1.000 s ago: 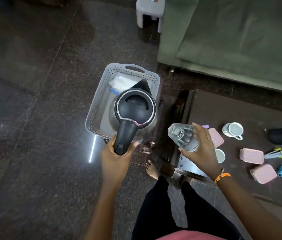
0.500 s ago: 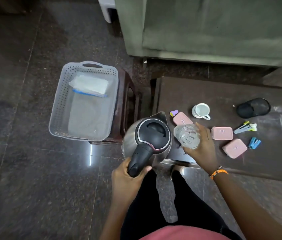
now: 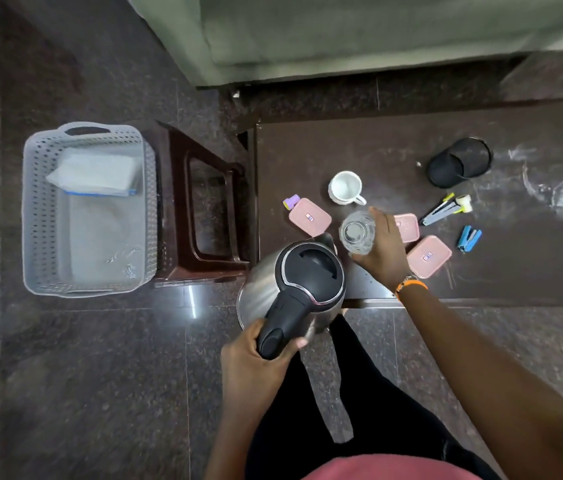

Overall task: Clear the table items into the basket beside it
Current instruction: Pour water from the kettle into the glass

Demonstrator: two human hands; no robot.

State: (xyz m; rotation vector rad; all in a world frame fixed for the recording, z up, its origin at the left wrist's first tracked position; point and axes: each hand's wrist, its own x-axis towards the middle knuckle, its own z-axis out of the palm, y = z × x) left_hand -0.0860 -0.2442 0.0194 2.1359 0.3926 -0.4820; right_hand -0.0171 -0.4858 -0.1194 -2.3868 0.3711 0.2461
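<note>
The left hand (image 3: 256, 362) wraps its fingers and thumb round the black handle of the kettle (image 3: 294, 289), which hangs over the near left corner of the counter (image 3: 342, 150), partly above the floor. The right hand (image 3: 382, 251) curls round a clear glass (image 3: 358, 232), held just right of the kettle's spout and above the counter; whether the glass touches the counter cannot be told. Beyond the glass stands a white mug (image 3: 345, 187), its handle toward the glass. Left of the glass lies a pink box (image 3: 309, 216) with a small purple-capped item (image 3: 290, 201) at its far left corner. Right of the glass, partly behind the hand, lies a second pink box (image 3: 407, 226), and a third (image 3: 429, 256) sits nearer the person. Further right of the glass lie a bundle of pens (image 3: 444, 209) and a blue stapler (image 3: 468, 239); a black mesh holder (image 3: 458, 162) lies on its side beyond them. Well left of the glass, past a dark stool (image 3: 204, 209), the grey basket (image 3: 31, 209) sits on the floor, holding a white packet (image 3: 95, 174).
</note>
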